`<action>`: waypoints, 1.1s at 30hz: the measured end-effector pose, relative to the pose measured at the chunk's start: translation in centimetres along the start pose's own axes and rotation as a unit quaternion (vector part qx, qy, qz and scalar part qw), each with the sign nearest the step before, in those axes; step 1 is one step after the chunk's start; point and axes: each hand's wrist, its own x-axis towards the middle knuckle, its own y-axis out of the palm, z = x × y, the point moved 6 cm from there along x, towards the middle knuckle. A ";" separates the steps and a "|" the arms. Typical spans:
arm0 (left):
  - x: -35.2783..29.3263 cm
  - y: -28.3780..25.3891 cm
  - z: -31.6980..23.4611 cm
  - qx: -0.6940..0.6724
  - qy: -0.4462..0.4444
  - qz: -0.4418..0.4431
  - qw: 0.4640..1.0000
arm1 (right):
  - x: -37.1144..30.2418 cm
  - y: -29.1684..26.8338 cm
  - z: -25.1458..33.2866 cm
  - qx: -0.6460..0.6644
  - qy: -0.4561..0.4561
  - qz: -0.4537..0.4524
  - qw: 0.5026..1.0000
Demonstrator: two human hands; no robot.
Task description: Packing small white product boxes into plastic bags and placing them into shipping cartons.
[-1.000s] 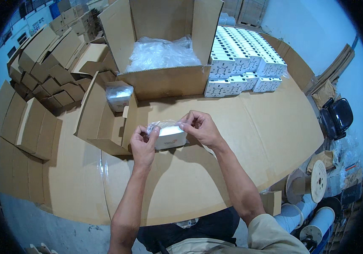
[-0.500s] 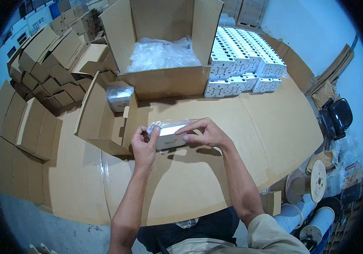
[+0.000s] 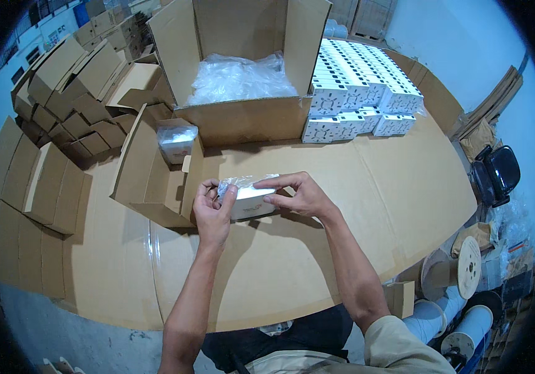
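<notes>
Between my hands, just above the cardboard-covered table, is a white box-shaped unit (image 3: 252, 206) with clear plastic wrap over its top. My left hand (image 3: 213, 207) grips its left end, thumb on the near side. At the right end, my right hand (image 3: 295, 194) pinches the unit and its film between thumb and fingers. Left of my hands stands an open cardboard box (image 3: 149, 181) with a plastic-wrapped white unit (image 3: 177, 142) in its far end. Behind it, a large open carton (image 3: 252, 118) holds a heap of clear plastic bags (image 3: 240, 80).
Stacked white units (image 3: 367, 87) stand in rows at the far right of the table (image 3: 380, 199). Folded cardboard boxes (image 3: 68, 93) pile up at the far left, with more boxes (image 3: 30, 218) along the left edge. Cable spools (image 3: 467, 267) and a black chair (image 3: 495, 174) are off to the right.
My right fingers have shifted slightly left along the top of the white unit, pressing the film. The unit has tilted a little; the rest looks the same.
</notes>
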 end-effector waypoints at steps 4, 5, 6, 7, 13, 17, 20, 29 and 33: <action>-0.3 0.1 -0.9 0.054 0.049 -0.011 0.997 | 0.3 -0.1 -0.4 -0.024 -0.023 -0.017 0.999; -0.5 0.3 -1.4 0.071 0.076 -0.019 0.994 | 0.3 -0.2 -0.6 -0.023 -0.011 -0.020 0.999; -0.7 0.7 -1.7 0.071 0.076 -0.019 0.994 | 0.4 -0.3 -0.7 -0.023 -0.011 -0.020 0.999; -1.2 0.9 -2.4 0.125 0.117 -0.037 0.984 | 0.4 -0.3 -0.5 -0.038 -0.037 -0.019 0.998; -4.0 3.4 -5.8 0.428 0.408 -0.001 0.806 | 0.5 -0.4 -0.2 -0.036 -0.060 -0.017 0.997; -4.5 5.0 -5.0 0.516 0.412 0.052 0.749 | 0.3 -0.2 0.3 -0.049 -0.087 -0.019 0.995; -4.0 4.7 -4.9 0.495 0.373 0.054 0.783 | 0.4 -0.4 0.2 -0.072 -0.109 -0.023 0.991; -1.4 1.8 -2.7 0.280 0.130 0.075 0.948 | 0.3 -0.3 0.0 -0.058 -0.063 -0.019 0.996; -0.9 1.4 -1.9 0.230 0.125 0.074 0.962 | 0.2 -0.3 0.4 -0.094 -0.106 -0.025 0.990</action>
